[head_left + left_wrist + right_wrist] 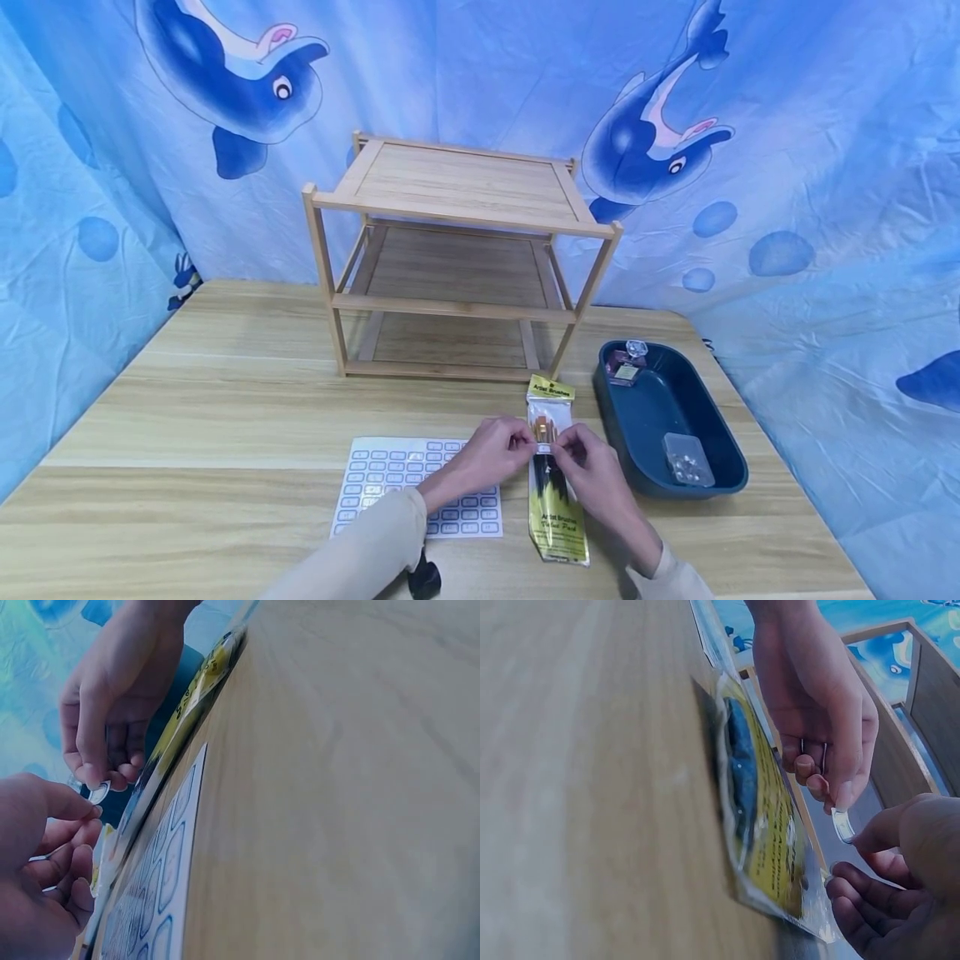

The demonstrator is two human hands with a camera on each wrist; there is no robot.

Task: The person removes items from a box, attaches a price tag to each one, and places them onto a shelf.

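Note:
Both hands meet over a clear and yellow pack of artist brushes (558, 525) lying on the table. Between them is a small white label sticker (543, 448), bowed a little in the right wrist view. My left hand (491, 450) pinches one end of the sticker with thumb and forefinger. The other end is pinched by my right hand (596, 475). In both wrist views the sticker is held above the pack, apart from it. A sheet of blue-framed labels (468, 527) lies under the left forearm, which hides part of it.
To the right stands a dark teal bin (637, 433) holding a perfume bottle (624, 367) and a small clear box (687, 460). A wooden three-tier shelf (457, 308) stands at the back. A patterned blue curtain (480, 67) hangs behind the table (187, 433).

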